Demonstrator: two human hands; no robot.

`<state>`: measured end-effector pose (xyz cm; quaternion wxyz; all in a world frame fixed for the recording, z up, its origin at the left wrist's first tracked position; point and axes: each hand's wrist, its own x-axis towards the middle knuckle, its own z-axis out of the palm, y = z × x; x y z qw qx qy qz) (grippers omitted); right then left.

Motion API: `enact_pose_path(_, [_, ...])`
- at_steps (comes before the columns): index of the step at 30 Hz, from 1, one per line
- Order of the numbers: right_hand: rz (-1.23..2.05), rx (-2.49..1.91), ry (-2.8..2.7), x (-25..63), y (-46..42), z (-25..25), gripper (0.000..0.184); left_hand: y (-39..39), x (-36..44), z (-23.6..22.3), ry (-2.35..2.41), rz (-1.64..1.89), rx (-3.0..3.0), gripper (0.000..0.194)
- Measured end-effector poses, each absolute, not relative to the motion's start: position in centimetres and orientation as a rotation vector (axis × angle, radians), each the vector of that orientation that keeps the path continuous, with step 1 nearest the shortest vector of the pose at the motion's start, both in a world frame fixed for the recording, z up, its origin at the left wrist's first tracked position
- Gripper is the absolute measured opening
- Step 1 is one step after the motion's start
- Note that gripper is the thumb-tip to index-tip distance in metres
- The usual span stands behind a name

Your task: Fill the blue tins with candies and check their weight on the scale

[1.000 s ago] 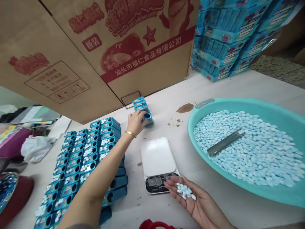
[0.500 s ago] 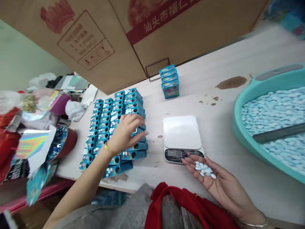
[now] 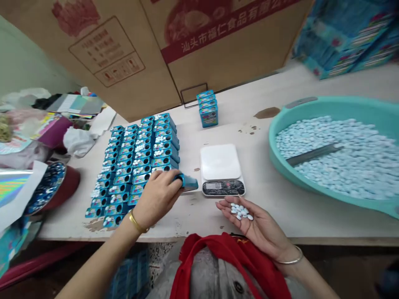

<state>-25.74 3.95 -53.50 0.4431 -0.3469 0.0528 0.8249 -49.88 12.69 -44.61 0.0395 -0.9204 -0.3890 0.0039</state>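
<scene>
My left hand (image 3: 157,196) is closed around a small blue candy box (image 3: 188,182) at the near right corner of a block of several rows of the same blue boxes (image 3: 137,158). My right hand (image 3: 251,222) lies palm up and open near the table's front edge, cupping a small heap of pale blue candies (image 3: 240,211). A white kitchen scale (image 3: 220,168) sits between the two hands, just beyond them. A short row of blue boxes (image 3: 207,108) stands further back by the carton.
A teal basin (image 3: 280,160) full of pale blue candies, with a metal scoop (image 3: 313,154) in it, fills the right. A big brown carton (image 3: 174,45) leans along the back. Stacked blue packs (image 3: 346,37) are far right. A red bowl (image 3: 54,187) and clutter are at left.
My left hand moved back from the far row of boxes to the near corner of the box block and took hold of one box. The right hand stayed cupped with candies.
</scene>
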Motion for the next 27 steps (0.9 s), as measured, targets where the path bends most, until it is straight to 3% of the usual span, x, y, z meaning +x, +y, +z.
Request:
enact_pose_path(3, [2.004,-0.840,0.140,-25.4,3.6,-53.4,0.024,16.1,-45.6,-43.4,-1.047,-0.029,-2.892,0.027])
enact_pose_path(8, [1.941,-0.829,0.135,-24.6,3.5,-53.3,0.025,21.2,-39.2,-45.6,-0.876,0.145,-2.918,0.020])
enact_pose_path(15, [1.889,-0.848,0.203,-23.6,3.8,-53.5,0.024,23.5,-37.6,-46.8,-0.843,0.212,-2.998,0.018])
enact_pose_path(21, [1.920,-0.784,0.296,-24.0,4.4,-54.5,0.022,17.5,-38.6,-45.3,-0.821,-0.131,-3.169,0.026])
enact_pose_path(27, [1.954,-0.714,0.431,-24.7,4.3,-55.5,0.011,9.7,-38.3,-51.6,-0.626,-0.100,-3.403,0.020])
